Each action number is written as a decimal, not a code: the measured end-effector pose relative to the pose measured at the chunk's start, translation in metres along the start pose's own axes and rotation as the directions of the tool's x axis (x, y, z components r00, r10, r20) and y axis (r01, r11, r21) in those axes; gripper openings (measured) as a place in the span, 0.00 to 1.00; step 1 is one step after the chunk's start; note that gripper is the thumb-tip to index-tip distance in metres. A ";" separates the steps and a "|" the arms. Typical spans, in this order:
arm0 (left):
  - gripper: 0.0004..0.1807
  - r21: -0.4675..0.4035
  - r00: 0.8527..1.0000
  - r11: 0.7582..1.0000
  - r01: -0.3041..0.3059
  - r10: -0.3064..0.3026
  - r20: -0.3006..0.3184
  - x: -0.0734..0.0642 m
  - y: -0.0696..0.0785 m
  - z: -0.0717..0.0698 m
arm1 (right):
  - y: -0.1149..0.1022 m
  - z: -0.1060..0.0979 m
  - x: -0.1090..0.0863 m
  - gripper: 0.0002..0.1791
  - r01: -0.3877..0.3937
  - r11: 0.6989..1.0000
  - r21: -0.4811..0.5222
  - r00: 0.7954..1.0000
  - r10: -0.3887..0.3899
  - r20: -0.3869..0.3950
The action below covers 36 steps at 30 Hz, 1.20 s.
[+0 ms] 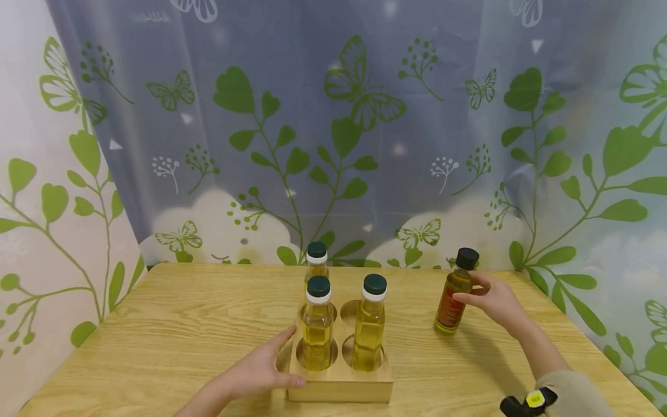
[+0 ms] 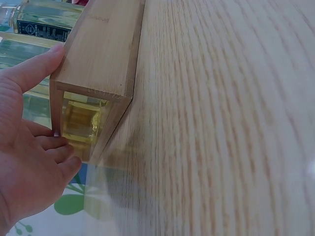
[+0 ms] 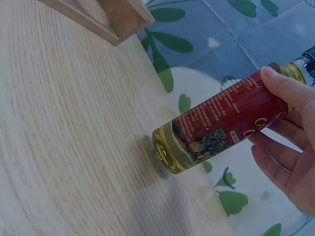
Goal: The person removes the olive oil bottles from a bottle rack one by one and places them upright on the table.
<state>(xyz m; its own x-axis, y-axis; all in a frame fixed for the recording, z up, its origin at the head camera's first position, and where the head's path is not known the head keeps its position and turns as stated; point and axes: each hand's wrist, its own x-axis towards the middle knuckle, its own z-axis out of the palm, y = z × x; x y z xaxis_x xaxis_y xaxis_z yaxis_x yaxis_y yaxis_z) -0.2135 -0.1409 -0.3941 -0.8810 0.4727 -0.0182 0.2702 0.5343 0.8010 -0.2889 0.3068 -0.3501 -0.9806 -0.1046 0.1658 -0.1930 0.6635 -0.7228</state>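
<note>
We see the slim glass bottle with a red label and black cap to the right of the holder, over the right part of the pale wood-grain table. Its long axis runs steeply, tilted rather than plumb: the cap points up and to the right, the base down and to the left. In the right wrist view we find the base close to the wood, but we cannot tell whether it touches.

The right hand grips this bottle from its right side, thumb over the upper label and fingers opposite.

The left hand spreads thumb and index finger about the near left corner of the light wooden box with round holes, its thumb touching the edge.

In the box we count three clear bottles of yellow liquid with dark green caps and white collars: front left, front right and back left. The back right hole lies open.

Between box and red-labelled bottle we see a stretch of bare wood. The table's back edge meets the blue curtain with green leaves and butterflies close behind; its right edge slants past the right hand.
</note>
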 end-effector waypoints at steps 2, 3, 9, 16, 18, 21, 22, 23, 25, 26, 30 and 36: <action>0.55 -0.003 1.000 1.000 0.001 -0.001 0.002 0.000 0.000 0.000 | 0.004 0.000 0.000 0.42 -0.005 1.000 -0.007 1.000 0.005 -0.001; 0.55 -0.005 1.000 1.000 0.001 -0.001 0.004 0.000 0.000 0.000 | 0.005 -0.001 -0.001 0.42 -0.011 1.000 -0.011 1.000 0.011 0.000; 0.55 -0.015 1.000 1.000 0.002 -0.002 0.011 -0.001 0.000 0.003 | 0.012 -0.002 -0.003 0.44 -0.030 1.000 -0.010 0.999 0.030 0.017; 0.56 -0.022 1.000 1.000 0.003 -0.003 0.010 -0.002 -0.001 0.002 | 0.012 -0.004 -0.003 0.43 -0.017 1.000 0.000 0.999 0.017 0.036; 0.56 -0.022 1.000 1.000 0.000 0.000 0.005 -0.002 0.000 0.001 | 0.011 -0.005 -0.003 0.42 -0.017 1.000 0.010 0.999 0.016 0.046; 0.56 -0.018 1.000 1.000 -0.005 0.005 -0.003 -0.002 0.001 0.001 | 0.010 -0.007 -0.001 0.42 -0.013 1.000 0.023 0.998 0.012 0.066; 0.56 -0.014 1.000 1.000 -0.007 0.007 -0.006 -0.002 0.001 0.000 | 0.011 -0.007 -0.001 0.42 -0.011 0.999 0.031 0.998 0.009 0.070; 0.56 -0.010 1.000 1.000 -0.008 0.008 -0.007 -0.001 0.001 0.000 | 0.011 -0.007 -0.001 0.41 -0.005 0.999 0.040 0.997 0.002 0.073; 0.56 -0.010 1.000 1.000 -0.011 0.011 -0.005 -0.001 0.001 0.000 | 0.013 -0.007 -0.002 0.40 0.003 0.998 0.067 0.997 -0.008 0.073; 0.56 -0.007 1.000 1.000 -0.012 0.012 -0.005 0.000 0.000 0.000 | 0.014 -0.007 -0.003 0.39 0.009 0.997 0.082 0.997 -0.015 0.072; 0.56 0.000 1.000 1.000 -0.011 0.011 -0.003 -0.001 0.000 0.001 | 0.019 -0.009 -0.009 0.37 0.027 0.991 0.134 0.998 -0.035 0.059; 0.55 -0.003 1.000 1.000 -0.004 0.004 -0.003 -0.001 0.001 0.000 | 0.020 -0.017 -0.022 0.33 0.069 0.981 0.181 0.996 -0.076 0.035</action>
<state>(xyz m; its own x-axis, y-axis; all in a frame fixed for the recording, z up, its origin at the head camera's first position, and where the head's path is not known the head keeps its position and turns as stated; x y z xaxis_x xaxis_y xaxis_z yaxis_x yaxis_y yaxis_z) -0.2121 -0.1410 -0.3937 -0.8810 0.4729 -0.0136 0.2723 0.5304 0.8029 -0.2707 0.3349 -0.3575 -0.9636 -0.1805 0.1972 -0.2632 0.5096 -0.8192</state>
